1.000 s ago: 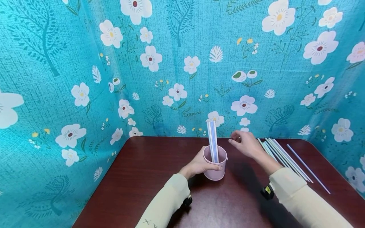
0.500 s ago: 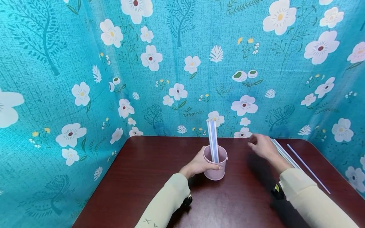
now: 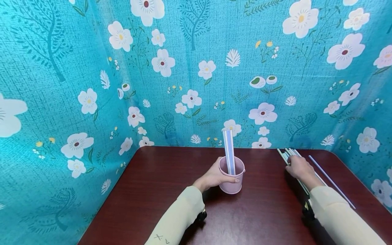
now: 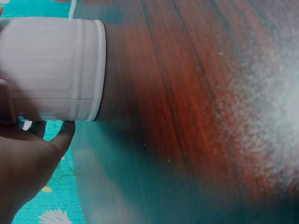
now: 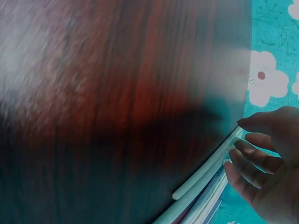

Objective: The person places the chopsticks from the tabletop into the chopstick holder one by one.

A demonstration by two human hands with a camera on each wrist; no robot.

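My left hand grips a small pink metal bucket from its left side, thumb across the front. The bucket stands upright on the table. A few long, thin white and blue sticks lean together inside it, rising well above the rim. In the left wrist view the bucket appears sideways with the fingers under it. My right hand is over a bundle of pale green and white sticks on the right of the table. In the right wrist view its bent, spread fingers reach the sticks, thumb at the outermost one.
One lavender stick lies apart, right of the bundle. The dark red-brown wooden table ends at a teal flowered curtain behind and on both sides.
My right hand has moved right, from near the bucket to the stick bundle, and come down over it. The left hand and the bucket stay put.
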